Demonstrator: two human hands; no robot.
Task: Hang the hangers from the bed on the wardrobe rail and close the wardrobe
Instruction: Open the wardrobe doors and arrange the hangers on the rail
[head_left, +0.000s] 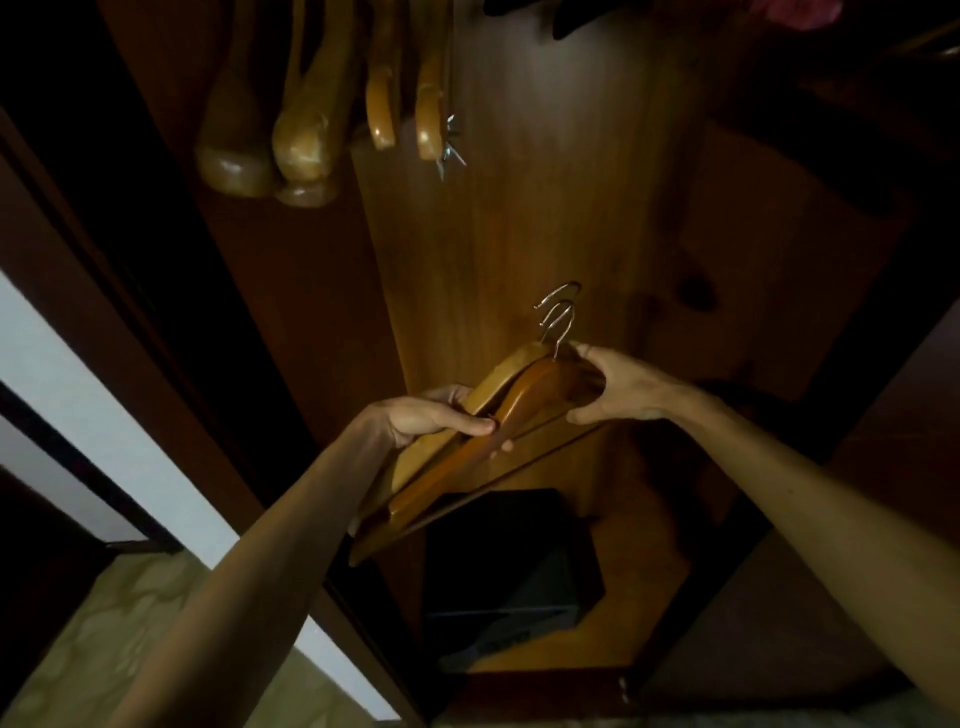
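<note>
With the left hand (423, 415) clamping the bundle of brown wooden hangers with metal hooks (498, 410) inside the open wooden wardrobe (545, 208), the right hand (618, 387) is pinching one with thumb and fingers; it should be separating that single hanger before lifting.

The wardrobe stands open, and its middle is free air back to the rear panel (519, 218). Hung hangers (311, 124) crowd the upper left. A dark box (509, 561) fills the floor below. Both hands, the left hand (431, 415) and the right hand (618, 387), grip a bundle of hangers (498, 415) in the gap between.
</note>
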